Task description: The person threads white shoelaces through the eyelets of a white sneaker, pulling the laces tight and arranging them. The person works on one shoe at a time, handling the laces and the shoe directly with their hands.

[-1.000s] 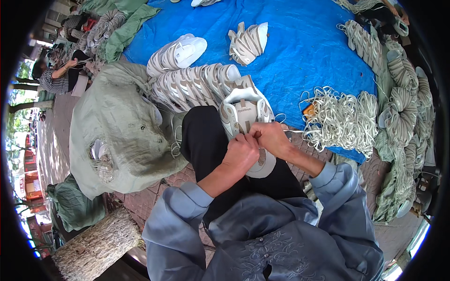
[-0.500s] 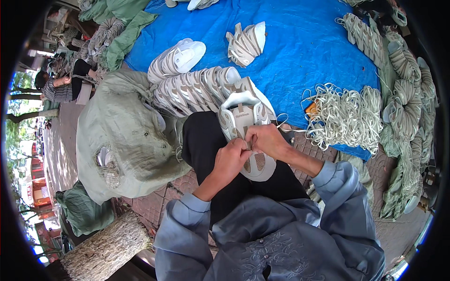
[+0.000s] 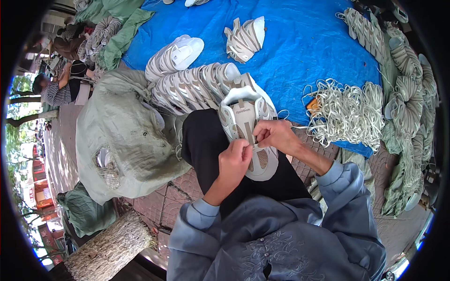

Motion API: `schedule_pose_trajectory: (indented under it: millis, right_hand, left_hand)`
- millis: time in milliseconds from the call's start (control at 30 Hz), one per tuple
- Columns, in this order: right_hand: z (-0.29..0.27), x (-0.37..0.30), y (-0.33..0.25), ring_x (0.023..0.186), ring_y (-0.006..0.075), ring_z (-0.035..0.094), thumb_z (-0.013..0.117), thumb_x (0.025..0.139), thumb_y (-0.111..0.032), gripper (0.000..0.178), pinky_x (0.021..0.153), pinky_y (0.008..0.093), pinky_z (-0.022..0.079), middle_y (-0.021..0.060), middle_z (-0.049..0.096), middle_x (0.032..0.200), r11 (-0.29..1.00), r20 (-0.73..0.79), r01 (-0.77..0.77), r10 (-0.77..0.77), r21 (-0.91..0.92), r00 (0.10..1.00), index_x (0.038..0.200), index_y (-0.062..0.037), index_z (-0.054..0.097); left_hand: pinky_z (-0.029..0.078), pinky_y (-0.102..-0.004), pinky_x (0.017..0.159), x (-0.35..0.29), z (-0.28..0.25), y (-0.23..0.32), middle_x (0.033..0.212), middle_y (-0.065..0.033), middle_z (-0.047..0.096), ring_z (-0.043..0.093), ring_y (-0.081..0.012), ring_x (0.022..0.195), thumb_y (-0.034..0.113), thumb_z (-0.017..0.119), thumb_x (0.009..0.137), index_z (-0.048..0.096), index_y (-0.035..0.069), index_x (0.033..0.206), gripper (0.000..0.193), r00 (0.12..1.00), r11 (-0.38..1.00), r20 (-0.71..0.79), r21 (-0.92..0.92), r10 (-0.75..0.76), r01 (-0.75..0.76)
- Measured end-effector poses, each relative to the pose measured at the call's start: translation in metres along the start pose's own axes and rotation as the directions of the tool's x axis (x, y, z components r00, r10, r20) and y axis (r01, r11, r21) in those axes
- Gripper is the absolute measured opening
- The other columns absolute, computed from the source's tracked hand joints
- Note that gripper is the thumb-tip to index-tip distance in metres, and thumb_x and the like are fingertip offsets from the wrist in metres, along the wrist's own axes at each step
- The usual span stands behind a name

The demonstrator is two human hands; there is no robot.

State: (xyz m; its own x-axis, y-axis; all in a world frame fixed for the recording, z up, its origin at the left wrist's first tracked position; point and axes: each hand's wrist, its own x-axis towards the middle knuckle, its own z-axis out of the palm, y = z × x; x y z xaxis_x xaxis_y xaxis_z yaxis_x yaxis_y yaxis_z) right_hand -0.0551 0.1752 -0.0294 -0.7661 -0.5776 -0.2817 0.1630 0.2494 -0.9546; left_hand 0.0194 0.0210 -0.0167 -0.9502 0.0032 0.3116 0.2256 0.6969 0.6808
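Note:
A white and beige sneaker [image 3: 263, 169] rests across my lap, its toe pointing toward me and its tongue [image 3: 244, 114] lying exposed. My left hand [image 3: 234, 161] is closed in a pinch at the lower left of the lacing area; what its fingertips hold is too small to make out. Close beside it, my right hand [image 3: 280, 138] pinches at the opposite side, over the lowest eyelets. A thin white shoelace [image 3: 298, 127] shows just behind the right hand, and its end in the fingers is mostly hidden.
Nested sneakers [image 3: 190, 86] lie in a row beyond my knee on a blue tarp [image 3: 300, 51]. A heap of white laces [image 3: 347, 114] sits to the right. A stuffed sack [image 3: 126, 140] stands at left, and more stacked shoes [image 3: 405, 103] line the far right.
My hands have drawn slightly apart: the right moved a little up and right, the left a little lower. The sneaker stays nearly in place. At far left, a person's arm has shifted.

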Motion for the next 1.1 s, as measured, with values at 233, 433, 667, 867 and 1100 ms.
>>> schedule_pose_trajectory:
  millis: [233, 433, 667, 867, 1100]
  right_hand:
    - [-0.005, 0.002, 0.005, 0.065, 0.0060, 0.053, 0.067, 0.060, 0.006, 0.022, 0.058, 0.0205, 0.044, 0.0001, 0.056, 0.069, 0.992, 0.021, -0.046, 0.044, 0.118, 0.999, 0.079, -0.0034, 0.060]
    - [-0.005, 0.003, 0.007, 0.065, 0.0064, 0.052, 0.068, 0.057, 0.007, 0.026, 0.058, 0.0205, 0.043, -0.0007, 0.055, 0.069, 0.984, 0.084, -0.031, 0.017, 0.174, 0.996, 0.079, -0.0039, 0.060]
    - [-0.016, 0.001, 0.015, 0.064, 0.0069, 0.052, 0.068, 0.053, 0.010, 0.030, 0.057, 0.0211, 0.043, -0.0003, 0.056, 0.068, 0.987, 0.113, 0.019, -0.038, 0.160, 0.993, 0.078, -0.0045, 0.060]
    - [-0.054, -0.022, 0.086, 0.064, 0.0216, 0.060, 0.062, 0.058, 0.002, 0.020, 0.057, 0.0317, 0.047, 0.0076, 0.060, 0.067, 0.824, -0.027, 0.145, -0.190, -0.547, 0.981, 0.076, -0.0067, 0.059]
    - [-0.146, -0.077, 0.157, 0.061, 0.0265, 0.056, 0.056, 0.066, -0.018, 0.011, 0.064, 0.0364, 0.045, 0.0052, 0.058, 0.069, 0.040, -0.067, -0.061, -0.197, -0.997, 0.978, 0.063, -0.0090, 0.062]
  left_hand:
    - [0.045, -0.0297, 0.048, 0.004, 0.019, 0.009, 0.063, -0.0110, 0.053, 0.057, -0.0202, 0.052, -0.005, 0.060, 0.071, 0.050, 0.003, 0.084, 0.018, 0.998, 0.998, -0.057, -0.059, -0.021, 0.018]
    - [0.045, -0.0254, 0.047, 0.010, -0.036, -0.006, 0.074, -0.0080, 0.056, 0.048, -0.0086, 0.052, 0.001, 0.053, 0.081, 0.052, -0.002, 0.099, 0.018, 0.687, 0.061, 0.349, -0.866, -0.637, 0.496]
    - [0.049, -0.0314, 0.080, -0.043, -0.435, -0.211, 0.095, -0.0175, 0.053, 0.054, -0.0244, 0.086, -0.020, 0.042, 0.070, 0.045, -0.015, 0.099, 0.030, 0.615, 0.190, -0.382, -0.915, -0.690, -0.356]
    - [0.048, -0.0328, 0.078, -0.214, -0.696, -0.242, 0.086, -0.0170, 0.058, 0.057, -0.0241, 0.083, 0.014, 0.047, 0.086, 0.052, -0.009, 0.098, 0.026, 0.769, 0.868, -0.637, 0.413, 0.060, 0.275]
    - [0.041, -0.0311, 0.091, -0.242, -0.783, -0.211, 0.106, -0.0173, 0.051, 0.052, -0.0239, 0.098, 0.006, 0.044, 0.087, 0.041, -0.009, 0.112, 0.029, 0.327, 0.854, -0.789, -0.464, -0.519, 0.237]
